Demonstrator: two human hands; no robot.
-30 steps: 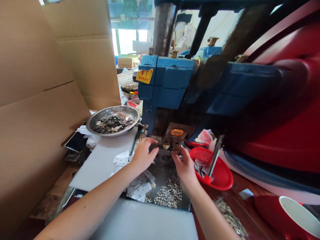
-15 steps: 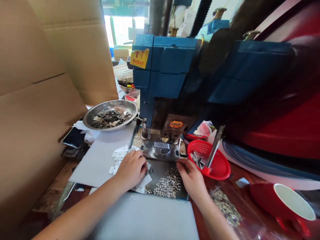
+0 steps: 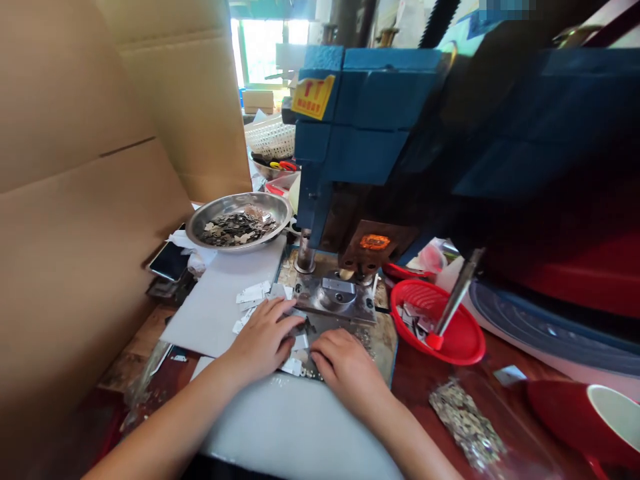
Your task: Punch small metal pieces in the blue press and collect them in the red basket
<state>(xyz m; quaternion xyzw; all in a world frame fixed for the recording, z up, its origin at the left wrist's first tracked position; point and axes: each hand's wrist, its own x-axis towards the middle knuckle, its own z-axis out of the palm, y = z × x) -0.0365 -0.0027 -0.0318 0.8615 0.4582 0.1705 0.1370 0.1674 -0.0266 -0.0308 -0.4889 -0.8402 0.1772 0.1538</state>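
My left hand [image 3: 267, 339] rests over a loose pile of flat white metal plates [image 3: 253, 292], fingers apart, just left of the press die. Close beside it, my right hand [image 3: 346, 365] has its fingers curled down over the dark metal plate at the front of the press. Whatever its fingertips hold, if anything, is hidden. Small shiny metal pieces [image 3: 367, 338] show past its knuckles; the rest of them are covered by the hand. Behind both hands stands the die [image 3: 339, 293] on its steel base, beneath the blue press [image 3: 380, 120].
A steel bowl of small metal pieces [image 3: 280, 230] stands at left. To the right are a red basket [image 3: 467, 343] with plates in it, a bag of small metal parts [image 3: 467, 420] and a red mug [image 3: 560, 407]. Cardboard [image 3: 75, 167] walls the left side.
My right hand has moved left, from the right edge of the small metal pieces to over them, near my left hand. My left hand's fingers have spread. The view has shifted.
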